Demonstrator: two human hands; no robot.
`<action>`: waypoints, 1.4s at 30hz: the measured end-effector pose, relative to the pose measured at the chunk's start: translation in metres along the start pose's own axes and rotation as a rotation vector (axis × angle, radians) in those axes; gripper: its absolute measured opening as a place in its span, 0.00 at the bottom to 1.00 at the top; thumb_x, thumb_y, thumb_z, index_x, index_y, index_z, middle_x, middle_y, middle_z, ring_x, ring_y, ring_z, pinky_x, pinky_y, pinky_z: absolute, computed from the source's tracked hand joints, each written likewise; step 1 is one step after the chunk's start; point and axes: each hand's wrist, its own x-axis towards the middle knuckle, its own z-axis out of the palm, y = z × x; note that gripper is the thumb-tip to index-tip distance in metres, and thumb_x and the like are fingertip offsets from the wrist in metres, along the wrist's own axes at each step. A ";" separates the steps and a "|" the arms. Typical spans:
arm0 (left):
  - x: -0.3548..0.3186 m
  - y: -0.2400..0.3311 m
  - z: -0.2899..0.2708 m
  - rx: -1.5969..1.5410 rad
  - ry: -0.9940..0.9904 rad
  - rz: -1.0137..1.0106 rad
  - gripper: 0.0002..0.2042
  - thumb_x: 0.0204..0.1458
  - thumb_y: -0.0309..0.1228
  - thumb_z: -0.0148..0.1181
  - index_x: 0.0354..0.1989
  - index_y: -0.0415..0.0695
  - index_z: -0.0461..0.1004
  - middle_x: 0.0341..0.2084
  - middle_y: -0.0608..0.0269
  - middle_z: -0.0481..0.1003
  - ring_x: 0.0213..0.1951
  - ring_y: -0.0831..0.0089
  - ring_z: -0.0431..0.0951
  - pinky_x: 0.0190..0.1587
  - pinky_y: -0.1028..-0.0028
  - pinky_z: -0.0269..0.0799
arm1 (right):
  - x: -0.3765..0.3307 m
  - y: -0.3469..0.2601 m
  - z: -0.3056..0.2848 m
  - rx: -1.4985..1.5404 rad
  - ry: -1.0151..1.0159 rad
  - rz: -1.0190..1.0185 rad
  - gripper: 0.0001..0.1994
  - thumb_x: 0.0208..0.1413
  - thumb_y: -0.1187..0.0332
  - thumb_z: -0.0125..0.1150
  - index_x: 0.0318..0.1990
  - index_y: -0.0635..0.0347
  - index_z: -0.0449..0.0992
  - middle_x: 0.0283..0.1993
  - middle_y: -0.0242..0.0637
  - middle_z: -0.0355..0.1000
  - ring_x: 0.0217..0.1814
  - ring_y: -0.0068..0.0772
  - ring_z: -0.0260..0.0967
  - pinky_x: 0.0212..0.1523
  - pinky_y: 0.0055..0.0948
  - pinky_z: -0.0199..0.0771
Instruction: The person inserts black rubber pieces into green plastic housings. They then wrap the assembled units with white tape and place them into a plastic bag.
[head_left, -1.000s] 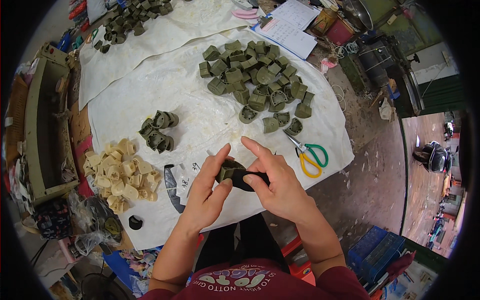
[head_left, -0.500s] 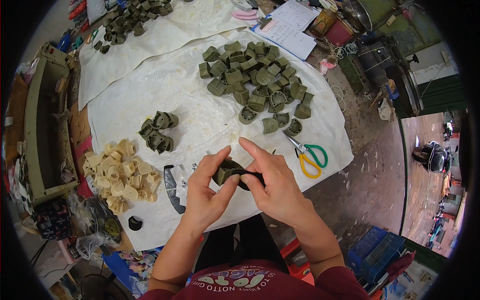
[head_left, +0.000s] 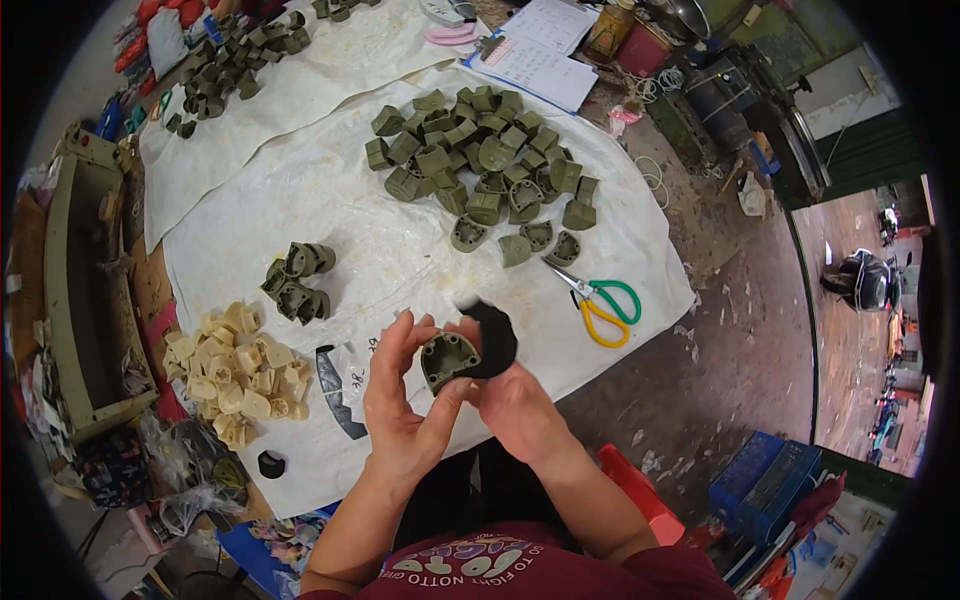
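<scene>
Item in hand: I am holding an olive-green moulded plastic cap (head_left: 447, 358), hollow side up, in front of my chest, above the near edge of the white woven sheet (head_left: 400, 250) spread over the floor. My left hand (head_left: 405, 400) is grasping the cap by thumb and fingers; my right hand (head_left: 515, 400) is pinching a black rounded flat piece (head_left: 490, 338) against the cap's right rim. The black piece is blurred, so I cannot tell how far it is seated.

Step, as I judge it: I am fitting the black piece to the cap. The next move is calling for lining the piece up with the cap's opening and pressing evenly while the left hand is steadying the cap.

Around:
- large heap of olive-green caps (head_left: 480, 160), at the sheet's far end;
- small cluster of olive-green caps (head_left: 298, 280), left of my hands;
- pile of cream-coloured plastic caps (head_left: 235, 375), near left;
- scissors with green and yellow handles (head_left: 600, 300), lying to the right;
- loose black round piece (head_left: 270, 463), at the sheet's near corner.

Obstructions: nothing is standing between my hands; my own fingers are partly hiding the joint.
</scene>
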 end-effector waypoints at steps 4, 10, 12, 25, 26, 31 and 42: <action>-0.002 0.006 0.002 0.053 -0.005 0.047 0.38 0.42 0.21 0.68 0.64 0.41 0.57 0.47 0.51 0.72 0.53 0.62 0.71 0.60 0.61 0.61 | 0.001 -0.003 0.001 0.110 0.145 -0.088 0.20 0.58 0.59 0.61 0.55 0.58 0.72 0.63 0.38 0.63 0.66 0.32 0.58 0.64 0.38 0.57; -0.007 0.009 -0.001 -0.044 -0.082 -0.027 0.41 0.42 0.23 0.69 0.67 0.41 0.53 0.46 0.58 0.73 0.59 0.64 0.65 0.64 0.60 0.52 | 0.000 -0.007 -0.011 0.098 0.145 -0.096 0.11 0.58 0.67 0.61 0.45 0.60 0.79 0.55 0.39 0.69 0.58 0.32 0.66 0.59 0.36 0.64; -0.009 0.010 -0.004 -0.016 -0.110 -0.018 0.41 0.42 0.23 0.69 0.67 0.41 0.53 0.46 0.57 0.74 0.59 0.64 0.65 0.64 0.61 0.52 | 0.000 -0.007 -0.012 0.129 0.132 -0.062 0.10 0.58 0.68 0.61 0.45 0.60 0.78 0.53 0.38 0.70 0.56 0.31 0.67 0.56 0.35 0.67; -0.004 0.019 -0.004 0.106 -0.094 -0.044 0.44 0.38 0.34 0.74 0.65 0.41 0.55 0.44 0.55 0.72 0.49 0.63 0.72 0.62 0.61 0.54 | -0.005 -0.001 -0.003 0.060 0.313 -0.171 0.09 0.56 0.75 0.59 0.45 0.64 0.75 0.44 0.35 0.74 0.44 0.26 0.72 0.49 0.29 0.72; -0.007 0.018 -0.003 0.104 -0.110 -0.098 0.45 0.37 0.34 0.75 0.65 0.41 0.55 0.42 0.57 0.71 0.47 0.65 0.71 0.60 0.63 0.57 | -0.006 0.002 -0.002 -0.006 0.301 -0.189 0.09 0.56 0.76 0.60 0.45 0.65 0.74 0.43 0.35 0.74 0.44 0.25 0.72 0.49 0.28 0.71; -0.013 0.013 0.001 0.067 -0.021 -0.164 0.47 0.33 0.32 0.78 0.65 0.41 0.56 0.38 0.62 0.69 0.42 0.72 0.70 0.51 0.68 0.65 | -0.004 0.004 0.004 -0.168 0.332 -0.297 0.09 0.55 0.78 0.61 0.44 0.66 0.74 0.42 0.36 0.75 0.42 0.23 0.71 0.48 0.25 0.71; -0.016 0.007 0.005 -0.069 -0.006 -0.273 0.44 0.36 0.29 0.76 0.65 0.42 0.57 0.40 0.63 0.70 0.43 0.73 0.70 0.52 0.70 0.65 | -0.008 0.005 0.008 -0.498 0.371 -0.416 0.12 0.54 0.74 0.62 0.46 0.66 0.74 0.46 0.38 0.72 0.48 0.28 0.70 0.54 0.32 0.70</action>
